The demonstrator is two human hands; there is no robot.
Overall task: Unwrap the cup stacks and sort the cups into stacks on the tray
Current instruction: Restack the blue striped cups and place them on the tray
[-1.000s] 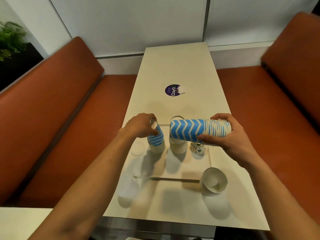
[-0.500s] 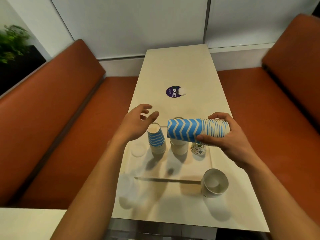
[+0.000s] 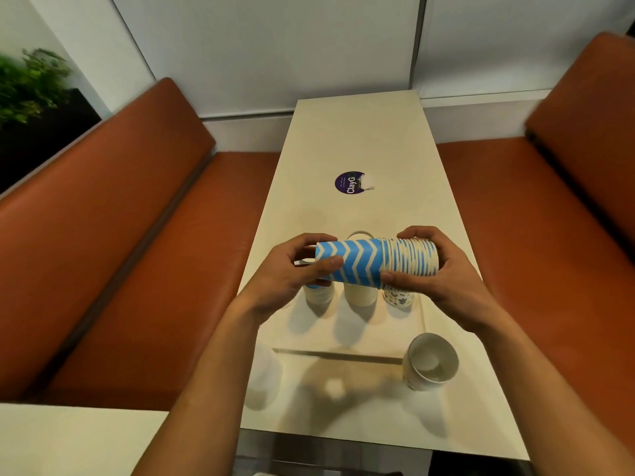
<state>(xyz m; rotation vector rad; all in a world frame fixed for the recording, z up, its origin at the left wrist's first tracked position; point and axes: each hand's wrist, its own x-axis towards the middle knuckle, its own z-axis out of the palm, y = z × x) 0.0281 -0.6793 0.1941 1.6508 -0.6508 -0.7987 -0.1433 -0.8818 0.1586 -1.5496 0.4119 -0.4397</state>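
A stack of blue chevron cups (image 3: 376, 262) lies sideways in the air above the table. My right hand (image 3: 443, 280) grips its rim end. My left hand (image 3: 295, 273) grips the outermost cup at the base end. Below them, on the clear tray (image 3: 347, 334), stand three short stacks: a blue-striped one (image 3: 318, 293) mostly hidden by my left hand, a plain white one (image 3: 360, 293), and a patterned one (image 3: 398, 298).
A white cup (image 3: 431, 362) stands on the table at the tray's front right corner. Clear plastic wrapping (image 3: 264, 376) lies at the table's front left edge. A purple sticker (image 3: 349, 182) marks the table's middle. Orange benches flank both sides.
My left hand left the blue-striped stack on the tray, rose, and took hold of the base end of the chevron stack. My right hand kept its hold.
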